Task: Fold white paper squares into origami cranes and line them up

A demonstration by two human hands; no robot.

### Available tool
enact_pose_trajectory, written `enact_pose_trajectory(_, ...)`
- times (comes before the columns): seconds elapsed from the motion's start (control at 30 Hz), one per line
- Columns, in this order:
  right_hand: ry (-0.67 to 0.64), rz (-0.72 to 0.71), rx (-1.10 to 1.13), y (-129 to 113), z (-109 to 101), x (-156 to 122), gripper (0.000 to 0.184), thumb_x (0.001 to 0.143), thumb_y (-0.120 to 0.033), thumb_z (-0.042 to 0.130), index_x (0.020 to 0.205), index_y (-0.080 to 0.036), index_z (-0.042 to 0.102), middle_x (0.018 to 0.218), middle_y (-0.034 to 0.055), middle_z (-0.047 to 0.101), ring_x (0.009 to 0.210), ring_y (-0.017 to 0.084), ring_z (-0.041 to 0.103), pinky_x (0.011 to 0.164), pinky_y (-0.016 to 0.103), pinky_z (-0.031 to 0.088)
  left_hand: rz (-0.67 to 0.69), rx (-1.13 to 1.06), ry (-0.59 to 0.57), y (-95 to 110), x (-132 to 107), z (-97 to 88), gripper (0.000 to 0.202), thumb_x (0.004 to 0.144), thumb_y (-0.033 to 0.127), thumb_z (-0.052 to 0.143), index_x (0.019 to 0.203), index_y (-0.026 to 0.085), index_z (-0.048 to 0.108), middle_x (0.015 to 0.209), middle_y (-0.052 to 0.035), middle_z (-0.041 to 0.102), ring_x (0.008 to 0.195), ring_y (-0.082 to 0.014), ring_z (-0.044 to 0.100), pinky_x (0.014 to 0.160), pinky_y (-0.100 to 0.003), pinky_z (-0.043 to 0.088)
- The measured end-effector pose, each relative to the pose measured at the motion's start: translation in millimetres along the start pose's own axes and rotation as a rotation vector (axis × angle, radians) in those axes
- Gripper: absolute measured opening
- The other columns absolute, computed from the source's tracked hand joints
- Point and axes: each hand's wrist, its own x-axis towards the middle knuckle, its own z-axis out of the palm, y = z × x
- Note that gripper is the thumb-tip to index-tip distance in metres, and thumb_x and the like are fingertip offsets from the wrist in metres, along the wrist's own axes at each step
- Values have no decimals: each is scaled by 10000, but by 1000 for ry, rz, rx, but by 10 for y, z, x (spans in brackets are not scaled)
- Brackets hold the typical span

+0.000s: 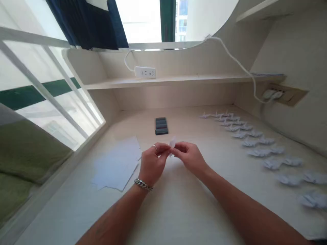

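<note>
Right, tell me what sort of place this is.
Probably a dorm room or small bedroom study nook: a pale built-in desk under a wall shelf carrying a power strip, with olive-green bedding alongside.

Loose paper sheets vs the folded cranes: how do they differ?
The loose paper sheets lie flat, while the origami cranes are folded and raised. The sheets form one overlapping pile on the left; the cranes run in a long double line along the right. Both are pale and rest on the same desk.
</note>
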Motion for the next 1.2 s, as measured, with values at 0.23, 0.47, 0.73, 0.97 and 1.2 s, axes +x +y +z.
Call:
enact_pose_trajectory(0.23,-26,52,-27,7,-55,27,198,776,-321,647,811,-143,725,738,47,699,674,161,605,638,280,477,-134,-56,-74,53,49,-28,258,731,324,720,896,132,672,840,-86,725,752,-197,688,711,-318,556)
enact_pose_trajectory(0.47,-73,113,-9,-31,-87,27,228,739,-338,685,843,-147,757,719,52,710,638,154,612,627,290,491,-232,-224,-211,95,80,-82,215,707,265,734,845,110,677,845,-101,737,753,-198,689,713,-321,546)
enact_pose_trajectory(0.73,-32,250,261,-118,-68,9,277,591,-300,799,827,-160,762,702,46,721,650,168,660,652,313,526,-376,-393,-179,169,94,-101,183,639,195,756,774,115,661,707,-35,700,651,-162,658,661,-314,549)
enact_pose_trajectory(0.97,-32,223,347,-77,-73,4,176,582,-239,799,740,-175,758,667,30,710,616,146,646,638,297,535,-387,-531,-200,154,96,-94,88,663,156,725,724,133,666,640,-3,662,624,-127,625,628,-265,535)
enact_pose_trajectory(1.2,-66,219,236,-114,-113,1,165,705,-278,707,782,-135,731,725,64,706,698,178,658,671,319,539,-297,-374,-218,160,87,-116,70,676,158,726,715,124,678,675,-30,688,658,-138,641,657,-257,528)
